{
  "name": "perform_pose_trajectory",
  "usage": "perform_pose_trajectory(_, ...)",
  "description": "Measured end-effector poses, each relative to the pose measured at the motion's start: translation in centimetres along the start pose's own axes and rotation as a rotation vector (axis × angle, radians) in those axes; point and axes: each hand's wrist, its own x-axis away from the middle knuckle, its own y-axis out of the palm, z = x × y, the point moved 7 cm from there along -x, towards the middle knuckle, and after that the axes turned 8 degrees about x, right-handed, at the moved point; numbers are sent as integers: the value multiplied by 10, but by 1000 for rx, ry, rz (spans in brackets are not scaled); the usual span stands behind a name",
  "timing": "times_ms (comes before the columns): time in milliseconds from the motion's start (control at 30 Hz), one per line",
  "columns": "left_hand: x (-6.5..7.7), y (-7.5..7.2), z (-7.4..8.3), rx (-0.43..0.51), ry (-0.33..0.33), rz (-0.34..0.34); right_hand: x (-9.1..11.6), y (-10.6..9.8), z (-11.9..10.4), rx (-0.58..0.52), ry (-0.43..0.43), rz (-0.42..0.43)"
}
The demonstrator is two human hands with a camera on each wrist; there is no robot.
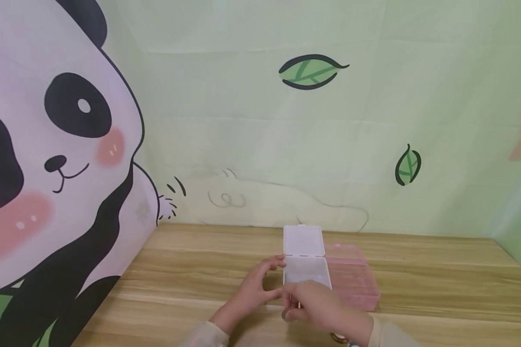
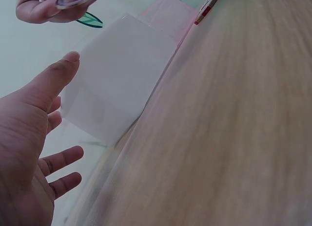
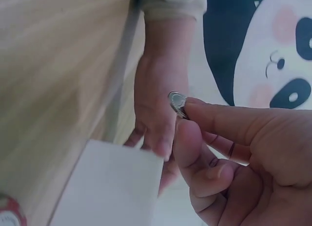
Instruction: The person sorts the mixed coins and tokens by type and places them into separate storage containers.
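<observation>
- The left hand [image 1: 255, 288] is beside the white box [image 1: 306, 267]. Its grip is wide, with fingers spread, and holds nothing; whether it touches the box, I cannot tell.
- This box stands on the worktop [image 1: 178, 270], with its lid open.
- The silver coin [image 3: 177, 103] is pinched in the narrow grip of the right hand [image 1: 314, 303], near the box.
- The transparent pink box [image 1: 356, 279] lies just beside, at right.

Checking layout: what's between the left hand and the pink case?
The open white box stands between the left hand and pink case, in the head view. The right hand hides its near edge.
</observation>
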Motion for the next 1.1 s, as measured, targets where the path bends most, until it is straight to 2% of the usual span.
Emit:
perform_pose_trajectory(300,0,1,-1,15,-31,-2,-6,-18,24,-205,64,3)
perform_pose_trajectory(433,0,1,-2,21,-46,-2,-8,-23,34,-238,91,-3)
perform_pose_trajectory(700,0,2,0,17,-48,-1,-16,-27,48,-161,112,45)
perform_pose_trajectory(900,0,1,0,19,-30,4,-25,-15,59,-114,196,35)
perform_pose_trajectory(1100,0,1,-1,22,-29,8,-31,-7,63,-35,190,33)
